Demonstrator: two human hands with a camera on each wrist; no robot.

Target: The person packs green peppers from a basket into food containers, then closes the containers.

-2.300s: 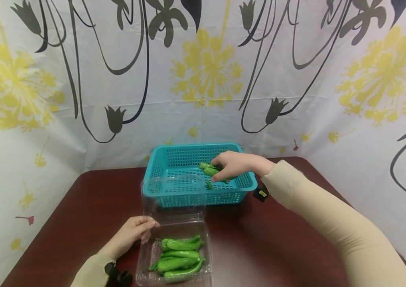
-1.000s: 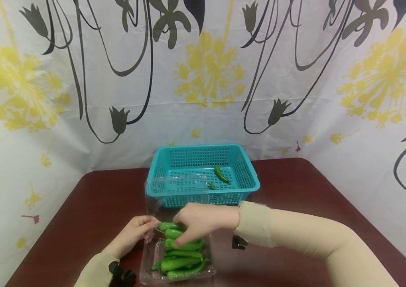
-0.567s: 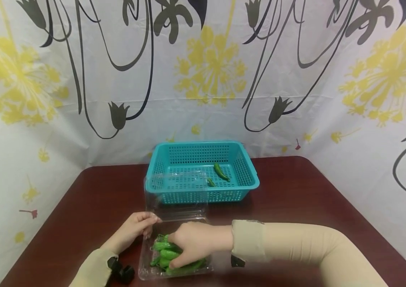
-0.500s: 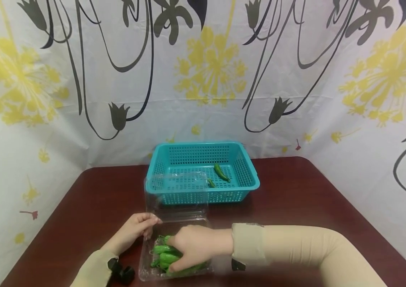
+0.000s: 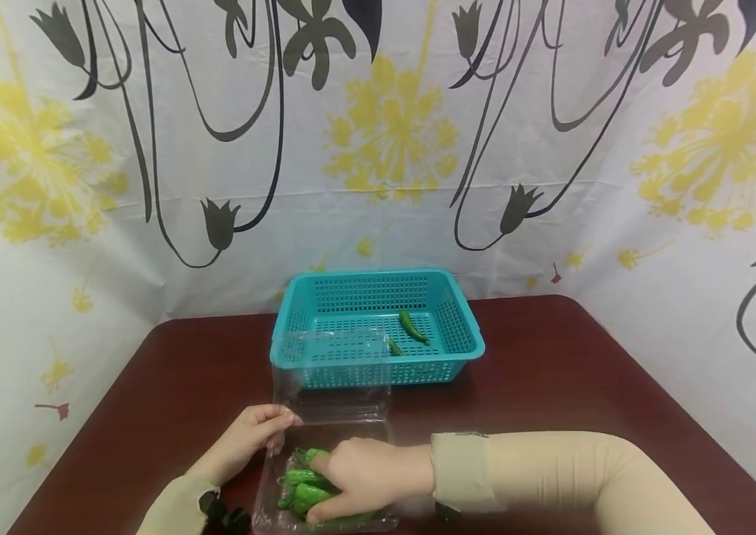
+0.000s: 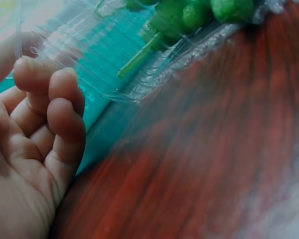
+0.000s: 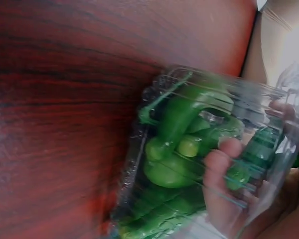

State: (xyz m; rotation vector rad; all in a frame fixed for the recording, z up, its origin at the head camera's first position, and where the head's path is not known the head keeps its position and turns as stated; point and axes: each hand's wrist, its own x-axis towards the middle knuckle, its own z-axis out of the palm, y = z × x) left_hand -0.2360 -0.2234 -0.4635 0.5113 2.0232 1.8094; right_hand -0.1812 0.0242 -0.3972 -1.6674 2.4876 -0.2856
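Note:
A clear plastic clamshell box (image 5: 267,494) with its lid raised holds several green peppers (image 5: 306,496). My left hand (image 5: 254,438) pinches the box's left edge near the hinge; in the left wrist view its fingers (image 6: 65,117) curl at the clear plastic. My right hand (image 5: 367,475) is down inside the box, over the peppers, its fingers mostly hidden in the head view. Through the clear wall in the right wrist view, its fingertips (image 7: 218,162) curl against a dark green pepper (image 7: 259,149), beside more peppers (image 7: 174,169).
A turquoise basket (image 5: 378,375) stands behind the box, with two green peppers (image 5: 413,327) inside. The raised lid (image 5: 331,386) overlaps its front left. All stand on a dark red-brown table (image 5: 525,386), backed by a patterned curtain (image 5: 378,223).
My right hand has carried peppers from the basket to the box and lowered among those there, shifting slightly toward me in the last half second. My left hand stays at the box's edge.

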